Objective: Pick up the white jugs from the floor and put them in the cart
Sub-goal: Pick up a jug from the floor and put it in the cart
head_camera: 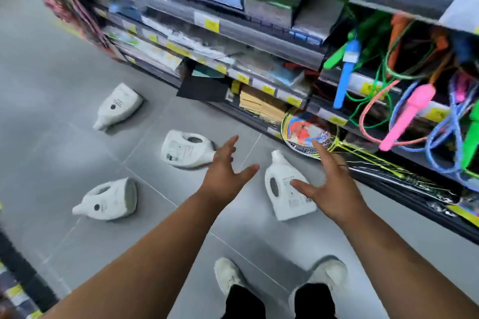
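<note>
In the head view, four white jugs are seen lying on the floor: the nearest jug at twelve o'clock, a second jug at eleven, and two others at ten and nine; no cart is shown. The left hand and the right hand are spread wide and nothing is held, the right thumb lying over the nearest jug. That jug is probably best gripped through its handle, its base being supported.

The person wears loose black cloth trousers. Poking out from the trousers' hems are two off-white, round-toed trainers, the left trainer and the right trainer, both rather dull. Above the trousers, the forearms, left hand and right hand are bare.
</note>
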The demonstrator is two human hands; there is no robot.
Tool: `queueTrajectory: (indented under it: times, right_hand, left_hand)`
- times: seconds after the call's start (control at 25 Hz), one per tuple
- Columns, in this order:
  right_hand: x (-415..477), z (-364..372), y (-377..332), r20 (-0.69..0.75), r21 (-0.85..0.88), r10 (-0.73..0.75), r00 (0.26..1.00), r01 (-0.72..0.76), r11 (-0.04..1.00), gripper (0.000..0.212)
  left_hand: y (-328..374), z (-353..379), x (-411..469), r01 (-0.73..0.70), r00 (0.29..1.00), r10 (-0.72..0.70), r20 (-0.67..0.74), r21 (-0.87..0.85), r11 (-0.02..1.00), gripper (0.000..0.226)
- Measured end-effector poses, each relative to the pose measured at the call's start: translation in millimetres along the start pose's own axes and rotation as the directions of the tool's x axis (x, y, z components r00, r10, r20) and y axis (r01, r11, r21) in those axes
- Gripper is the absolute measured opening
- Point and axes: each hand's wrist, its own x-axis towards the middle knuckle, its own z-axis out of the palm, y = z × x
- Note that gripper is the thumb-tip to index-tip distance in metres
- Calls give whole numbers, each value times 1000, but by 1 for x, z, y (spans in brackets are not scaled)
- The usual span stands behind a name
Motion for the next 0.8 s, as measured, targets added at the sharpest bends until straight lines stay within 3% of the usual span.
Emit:
queueTrajectory:
  times: [0.12,0.44,0.6,0.8]
  right_hand:
    - [38,55,71,-19,-1,72,997,-72,997,97]
    - [112,188,267,125,-129,181,975,-165,978,104]
    - [139,231,367,136,-164,239,961,-216,962,110]
    - [175,254,431,228,-274,233,945,-167,947,119]
  left_hand:
    - [-61,47,63,1,998,-4,60,49,999,85]
    - [-219,187,175,65,978,-98,184,178,982,95]
    - [-294,255,212,152,968,-183,170,180,972,91]
    - [-340,308,266,167,959,-180,220,77,983,105]
